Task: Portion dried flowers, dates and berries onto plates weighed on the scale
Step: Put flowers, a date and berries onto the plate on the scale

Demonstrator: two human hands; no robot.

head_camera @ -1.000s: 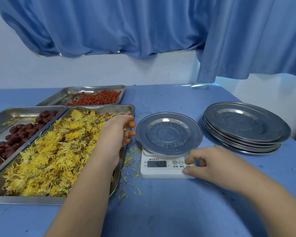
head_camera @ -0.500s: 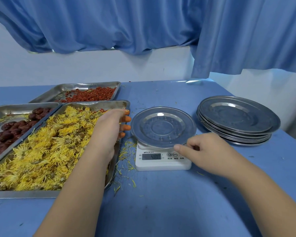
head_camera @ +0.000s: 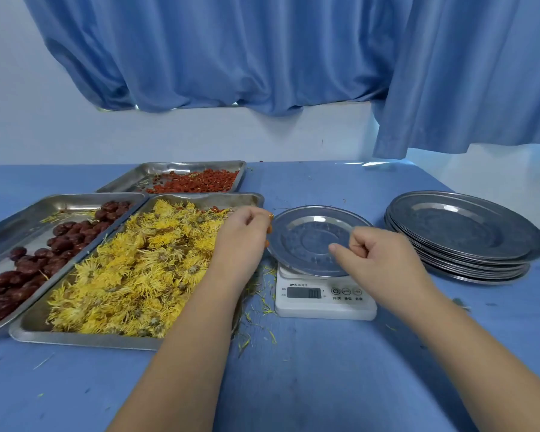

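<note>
A steel plate [head_camera: 306,235] sits bare on a small white scale [head_camera: 325,308] whose display reads zero. Left of it lies a tray of yellow dried flowers [head_camera: 131,269]. Further left is a tray of dark red dates [head_camera: 44,247], and behind them a tray of red berries [head_camera: 197,183]. My left hand [head_camera: 242,241] is at the flower tray's right edge, its fingers curled down into the flowers; what they hold is hidden. My right hand [head_camera: 384,260] hovers over the plate's right side as a loose fist, holding nothing.
A stack of several steel plates [head_camera: 465,235] stands to the right of the scale. Loose yellow petals [head_camera: 262,304] litter the blue table [head_camera: 293,385] between tray and scale. A blue curtain [head_camera: 262,57] hangs behind, above a white wall.
My right hand has lifted off the scale's buttons and now hovers over the plate; the display dropped to zero. My left hand's fingers have curled in at the tray's edge.
</note>
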